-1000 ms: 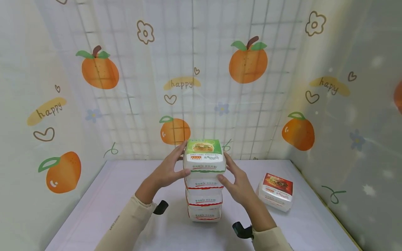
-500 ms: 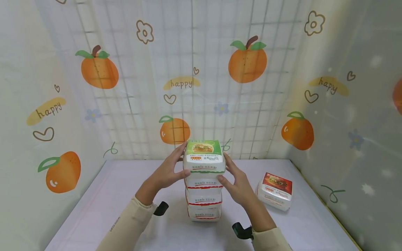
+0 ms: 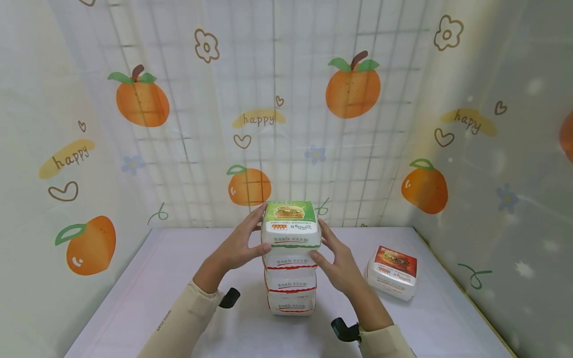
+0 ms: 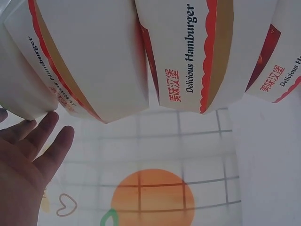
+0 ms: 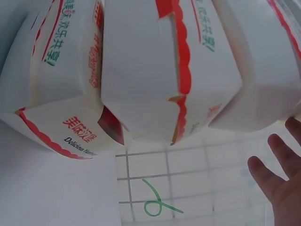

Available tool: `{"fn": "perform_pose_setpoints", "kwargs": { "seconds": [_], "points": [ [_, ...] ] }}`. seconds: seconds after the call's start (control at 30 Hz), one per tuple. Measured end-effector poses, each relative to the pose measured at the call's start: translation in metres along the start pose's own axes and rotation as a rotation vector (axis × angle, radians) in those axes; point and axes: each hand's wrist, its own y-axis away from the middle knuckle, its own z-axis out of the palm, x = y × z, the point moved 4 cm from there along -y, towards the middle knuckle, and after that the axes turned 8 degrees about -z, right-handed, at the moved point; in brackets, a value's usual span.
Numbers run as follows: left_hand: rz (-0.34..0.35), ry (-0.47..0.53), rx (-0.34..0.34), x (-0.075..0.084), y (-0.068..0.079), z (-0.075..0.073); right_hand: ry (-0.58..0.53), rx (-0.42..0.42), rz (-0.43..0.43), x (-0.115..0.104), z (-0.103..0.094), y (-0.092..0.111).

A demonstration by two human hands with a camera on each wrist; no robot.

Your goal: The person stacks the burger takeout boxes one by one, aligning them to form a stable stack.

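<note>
A green-topped hamburger box (image 3: pixel 292 223) sits at the top of a stack, above three white boxes with red trim (image 3: pixel 291 283). My left hand (image 3: pixel 239 243) is at its left side, thumb at the front corner and fingers reaching back along the side. On the right side my right hand (image 3: pixel 340 261) touches it in a mirrored way, thumb low at the front. Both wrist views show the fingers fairly straight and spread, tips against or close to the upper boxes; the fingers (image 4: pixel 51 141) of the left hand are under the left box's edge there.
A red-topped hamburger box (image 3: pixel 393 273) lies apart on the white table (image 3: pixel 147 298), to the right of the stack. Behind the table hangs a curtain (image 3: pixel 295 139) printed with oranges. Dark wrist-worn devices (image 3: pixel 344 329) stick out near the cuffs.
The green-topped box sits very slightly lower than one second ago. Both hands have kept nearly the same place beside it; the red-topped box has not moved.
</note>
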Motion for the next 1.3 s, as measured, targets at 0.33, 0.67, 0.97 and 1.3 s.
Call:
{"fn": "perform_pose_setpoints", "kwargs": {
  "seconds": [0.33,0.67,0.97,1.3],
  "points": [
    [0.01,-0.005,0.001,0.0002,0.0006,-0.0008,-0.011,0.002,0.013,0.0058,0.0024,0.0029],
    [0.018,-0.008,0.003,-0.0016,0.0005,-0.0002,-0.013,0.005,0.023,0.0059,0.0025,0.0038],
    [-0.002,-0.012,0.003,-0.0036,0.0029,0.0008,-0.023,0.007,0.014,0.0074,0.0031,0.0058],
    [-0.037,-0.013,-0.002,-0.0059,0.0034,0.002,-0.021,0.012,0.034,0.0087,0.0019,0.0077]
  ]
}}
